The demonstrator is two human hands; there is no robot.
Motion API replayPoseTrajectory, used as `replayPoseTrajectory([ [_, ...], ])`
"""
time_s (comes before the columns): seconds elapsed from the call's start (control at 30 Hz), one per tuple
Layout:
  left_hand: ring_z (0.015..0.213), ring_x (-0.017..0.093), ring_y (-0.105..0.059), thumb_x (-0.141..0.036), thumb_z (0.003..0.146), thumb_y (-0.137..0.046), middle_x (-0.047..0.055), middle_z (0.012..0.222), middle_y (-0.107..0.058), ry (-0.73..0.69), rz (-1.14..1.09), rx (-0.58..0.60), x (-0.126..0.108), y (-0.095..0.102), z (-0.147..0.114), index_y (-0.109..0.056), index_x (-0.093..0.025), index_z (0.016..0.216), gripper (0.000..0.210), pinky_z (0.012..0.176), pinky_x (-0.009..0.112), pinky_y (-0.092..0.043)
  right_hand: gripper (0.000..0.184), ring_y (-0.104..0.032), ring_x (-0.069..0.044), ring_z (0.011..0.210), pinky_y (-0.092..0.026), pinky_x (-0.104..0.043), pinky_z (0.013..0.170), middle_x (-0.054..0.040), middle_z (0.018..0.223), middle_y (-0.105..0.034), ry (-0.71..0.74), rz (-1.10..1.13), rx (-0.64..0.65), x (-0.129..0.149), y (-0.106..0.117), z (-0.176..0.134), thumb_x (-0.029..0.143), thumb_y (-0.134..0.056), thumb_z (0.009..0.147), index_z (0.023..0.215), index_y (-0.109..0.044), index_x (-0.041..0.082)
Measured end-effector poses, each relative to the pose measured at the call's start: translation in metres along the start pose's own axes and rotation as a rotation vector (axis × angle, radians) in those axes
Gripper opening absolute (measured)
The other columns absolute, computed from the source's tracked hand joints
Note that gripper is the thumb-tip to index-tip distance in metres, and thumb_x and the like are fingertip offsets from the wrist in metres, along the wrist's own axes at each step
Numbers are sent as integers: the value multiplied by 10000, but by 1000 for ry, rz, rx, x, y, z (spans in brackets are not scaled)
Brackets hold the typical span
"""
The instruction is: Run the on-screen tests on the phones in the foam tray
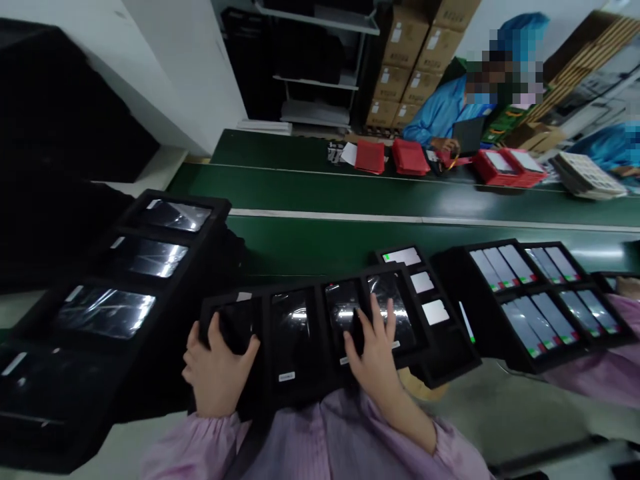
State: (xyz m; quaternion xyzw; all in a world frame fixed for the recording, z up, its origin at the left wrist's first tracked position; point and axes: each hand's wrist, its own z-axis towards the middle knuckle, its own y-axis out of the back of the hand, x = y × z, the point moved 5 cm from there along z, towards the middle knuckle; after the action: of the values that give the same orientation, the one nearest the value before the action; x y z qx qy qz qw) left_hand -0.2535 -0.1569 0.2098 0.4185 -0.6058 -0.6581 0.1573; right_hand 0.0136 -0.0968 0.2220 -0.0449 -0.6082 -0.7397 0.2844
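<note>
A black foam tray [320, 383] lies in front of me, its several compartments filled with dark glossy screen panels. My left hand [220, 373] is over the tray's left end, thumb and index finger spread across the leftmost panel [237, 325]. Its other fingers bend at the tray's outer edge. My right hand [374, 350] rests with fingers spread across the divider between two panels on the right, touching the far right panel [387, 293] and the one beside it [343, 307]. Between my hands, another panel [291, 327] with a white label sits in its slot.
At left, a stack of black trays [200, 267] holds more glossy panels. To the right are a tray with white-lit screens [423, 282] and a tray of several phones [543, 300]. Across the green bench [310, 190], a person in blue [443, 107] works near red pouches [370, 157].
</note>
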Motion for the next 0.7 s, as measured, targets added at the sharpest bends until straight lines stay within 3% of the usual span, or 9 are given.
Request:
replayPoseTrajectory([
  [0.13, 1380, 532, -404, -564, 838, -534, 300, 1563, -341, 0, -20, 15, 0, 2, -1, -307, -115, 1580, 896, 1000, 750, -423, 328, -107, -477, 1581, -334, -769, 1161, -193, 1621, -414, -60, -52, -5, -21, 1, -2, 314, -546, 989, 1215, -696, 129],
  [0.33, 1430, 550, -368, -619, 830, -506, 311, 1591, -321, -1, -48, 47, -5, 7, -2, -330, -92, 1572, 928, 1044, 764, -393, 377, -118, -470, 1579, -307, -764, 1170, -192, 1639, -391, -61, -42, -8, -10, -11, 5, 335, -519, 993, 1256, -666, 108],
  [0.53, 1453, 573, -327, -635, 823, -508, 288, 1623, -302, 13, -46, 18, 0, 6, -2, -356, -145, 1565, 902, 1040, 786, -385, 345, -107, -462, 1583, -256, -770, 1179, -128, 1638, -418, -81, -36, 35, -16, -2, 7, 351, -551, 969, 1236, -692, 185],
  [0.63, 1457, 566, -332, -664, 795, -526, 265, 1638, -297, -28, -69, 25, 8, 4, 1, -348, -181, 1570, 931, 1038, 781, -392, 339, -135, -452, 1575, -266, -778, 1156, -164, 1602, -451, -142, -88, -112, -40, 16, 6, 349, -515, 988, 1236, -675, 183],
  [0.7, 1465, 573, -319, -695, 802, -490, 295, 1635, -287, -72, -86, 39, 10, 3, 1, -341, -141, 1574, 962, 1049, 780, -383, 316, -157, -450, 1566, -276, -779, 1141, -199, 1553, -486, -209, -145, -239, -60, 28, 5, 350, -489, 1003, 1186, -672, 170],
])
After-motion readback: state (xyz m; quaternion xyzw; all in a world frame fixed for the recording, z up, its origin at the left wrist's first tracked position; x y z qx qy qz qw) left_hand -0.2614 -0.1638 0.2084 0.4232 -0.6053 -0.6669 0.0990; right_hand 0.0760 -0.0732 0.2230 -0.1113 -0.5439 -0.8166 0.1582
